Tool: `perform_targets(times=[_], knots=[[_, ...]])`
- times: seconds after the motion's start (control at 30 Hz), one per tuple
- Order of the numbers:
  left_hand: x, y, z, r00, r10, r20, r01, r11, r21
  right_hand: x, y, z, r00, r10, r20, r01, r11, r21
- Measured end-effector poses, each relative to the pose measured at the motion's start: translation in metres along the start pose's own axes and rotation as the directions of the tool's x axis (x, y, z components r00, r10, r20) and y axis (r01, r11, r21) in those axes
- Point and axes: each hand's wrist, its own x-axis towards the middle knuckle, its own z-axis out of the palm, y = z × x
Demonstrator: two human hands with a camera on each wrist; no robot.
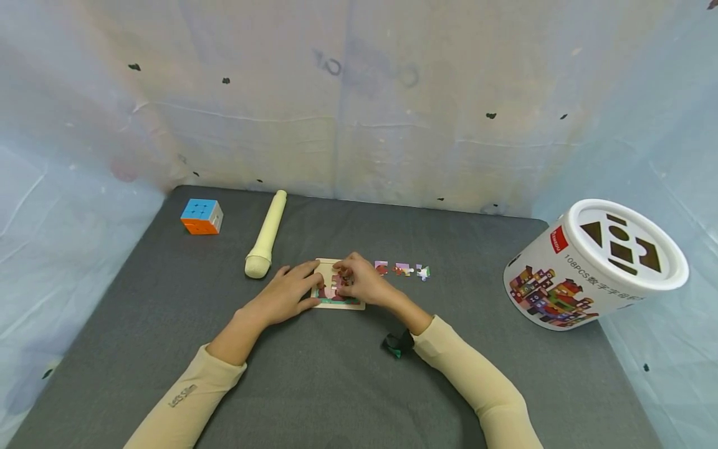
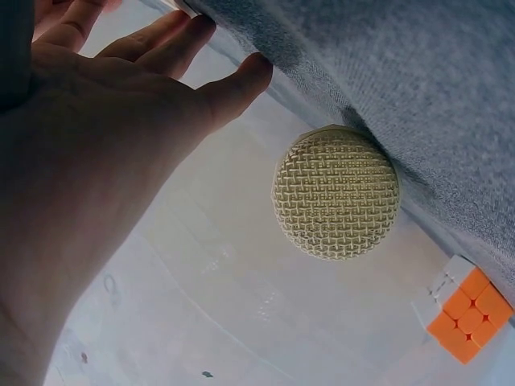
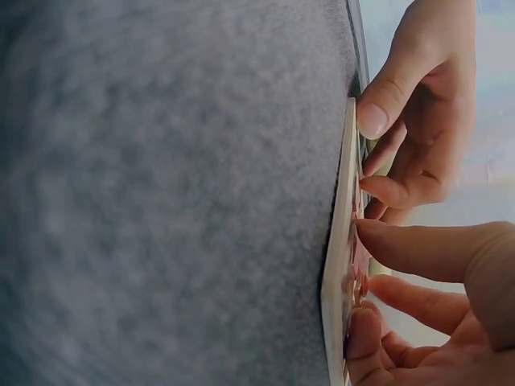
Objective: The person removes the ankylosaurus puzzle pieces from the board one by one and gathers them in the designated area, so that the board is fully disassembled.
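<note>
A small wooden tray puzzle point(image 1: 359, 306) lies flat, partly filled with pink and red pieces. My left hand point(image 1: 286, 294) rests on its left side with relaxed fingers; the thumb touches the near left corner. In the right wrist view the left hand point(image 3: 430, 104) lies along the tray's edge point(image 3: 336, 265). My right hand point(image 1: 364, 284) pinches at a piece over the tray's right part, thumb and fingertips down on the puzzle; the fingers hide most of that piece. Three loose pieces point(image 1: 402, 269) lie in a row right of the tray.
A cream microphone point(image 1: 268, 234) lies behind my left hand, and a blue and orange cube point(image 1: 202, 217) is at the far left. On the right stands a large white bucket point(image 1: 561, 274). A small black item point(image 1: 397, 344) lies beside my right wrist. Plastic sheeting surrounds the grey table.
</note>
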Motion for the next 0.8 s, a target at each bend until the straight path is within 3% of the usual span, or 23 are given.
perform_targets(times=[0.23, 0.5, 0.8], knots=[[-0.0005, 0.0002, 0.0008, 1.0, -0.028, 0.003, 0.028, 1.0, -0.012, -0.0013, -0.0012, -0.0009, 1.0, 0.023, -0.02, -0.023, 1.0, 0.001], [-0.0023, 0.0014, -0.0009, 0.993, -0.095, 0.063, 0.095, 0.995, -0.004, -0.003, -0.0017, -0.0016, 1.0, -0.002, -0.026, 0.002, 1.0, 0.024], [-0.0027, 0.0019, -0.0022, 0.989, -0.103, 0.103, 0.1, 0.994, 0.041, -0.0044, 0.0008, -0.0013, 0.998, -0.045, -0.045, 0.049, 0.996, 0.073]])
